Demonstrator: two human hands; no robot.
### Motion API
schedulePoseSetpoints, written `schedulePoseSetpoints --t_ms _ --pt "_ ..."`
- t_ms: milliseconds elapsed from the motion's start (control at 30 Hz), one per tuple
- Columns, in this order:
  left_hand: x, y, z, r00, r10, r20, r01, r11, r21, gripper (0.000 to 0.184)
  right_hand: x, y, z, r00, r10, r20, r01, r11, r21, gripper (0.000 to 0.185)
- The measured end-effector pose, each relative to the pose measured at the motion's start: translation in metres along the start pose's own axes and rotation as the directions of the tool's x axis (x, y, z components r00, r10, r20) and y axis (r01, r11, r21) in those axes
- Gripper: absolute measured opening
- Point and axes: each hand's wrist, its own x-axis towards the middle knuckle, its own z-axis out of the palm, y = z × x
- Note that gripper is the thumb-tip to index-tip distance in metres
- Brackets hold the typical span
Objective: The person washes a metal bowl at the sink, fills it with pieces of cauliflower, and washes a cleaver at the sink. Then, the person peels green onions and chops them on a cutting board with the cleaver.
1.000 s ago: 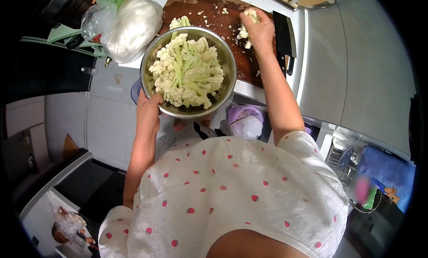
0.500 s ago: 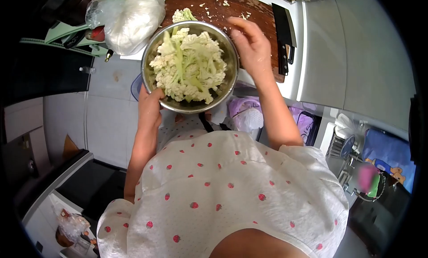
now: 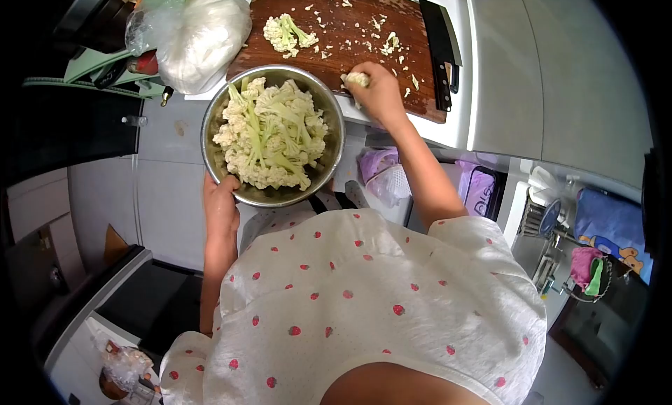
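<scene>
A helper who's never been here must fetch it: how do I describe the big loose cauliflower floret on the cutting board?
Find the brown cutting board beyond the metal bowl. Look at its left side, near the bulging plastic bag. The cauliflower floret there is far bigger than the scattered scraps and, unlike the piece in the right hand, lies untouched.

A: What's not visible?
B: Left grip (image 3: 221, 205): most fingers hidden behind the bowl (image 3: 322, 168). Bowl bottom mostly buried under cauliflower (image 3: 269, 136).
A: Right grip (image 3: 379, 91)?
B: Fingers cover part of its floret (image 3: 358, 78).
A: Cutting board (image 3: 280, 1)?
B: Top cropped. Smallest crumbs too tiny to tell.
</scene>
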Motion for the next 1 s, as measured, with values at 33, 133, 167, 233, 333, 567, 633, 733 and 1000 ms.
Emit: schedulePoseSetpoints --t_ms 33,133,167,233,333,567,633,733,1000 --pt "0.001 0.0 0.0 1.0 0.003 -0.004 -0.003 1.0 -0.006 0.055 0.004 -0.018 -0.011 0.992 0.124 0.036 -0.128 0.984 0.124 0.028" --pt "0.004 -0.003 0.0 0.999 -0.018 0.034 0.018 1.0 -0.001 0.053 0.008 -0.064 -0.034 0.96 0.215 0.181 -0.277 0.84 0.467 0.024" --pt "0.004 -0.003 0.002 0.999 -0.016 0.036 0.016 1.0 -0.006 0.053 0.003 -0.089 -0.045 0.949 0.115 0.293 -0.242 0.862 0.446 0.033" --pt "0.006 -0.003 0.006 0.998 -0.012 0.058 0.012 1.0 -0.01 0.053 0.004 -0.081 -0.042 0.955 -0.064 0.289 -0.127 0.794 0.595 0.044" --pt "0.006 -0.001 0.01 0.999 -0.039 0.028 0.039 0.999 0.008 0.056 0.015 -0.011 -0.036 0.939 -0.099 -0.329 0.066 0.992 -0.111 0.056" --pt "0.007 -0.003 0.01 1.0 -0.001 0.026 0.001 1.0 -0.006 0.062 0.046 0.038 0.005 0.917 0.206 -0.342 -0.322 0.887 -0.332 0.072" --pt "0.008 -0.004 0.013 1.0 0.005 0.016 -0.005 1.0 -0.009 0.063 0.079 0.029 0.016 0.94 0.2 -0.276 -0.28 0.915 -0.291 0.072" --pt "0.005 -0.006 0.014 0.999 -0.006 -0.041 0.005 1.0 -0.02 0.062 0.116 0.01 0.04 0.985 0.076 -0.154 -0.106 0.973 -0.203 0.069" --pt "-0.002 -0.012 0.014 0.993 0.013 -0.119 -0.023 0.997 -0.077 0.062 0.135 -0.041 0.085 0.961 -0.268 0.072 0.277 0.945 -0.176 0.072"
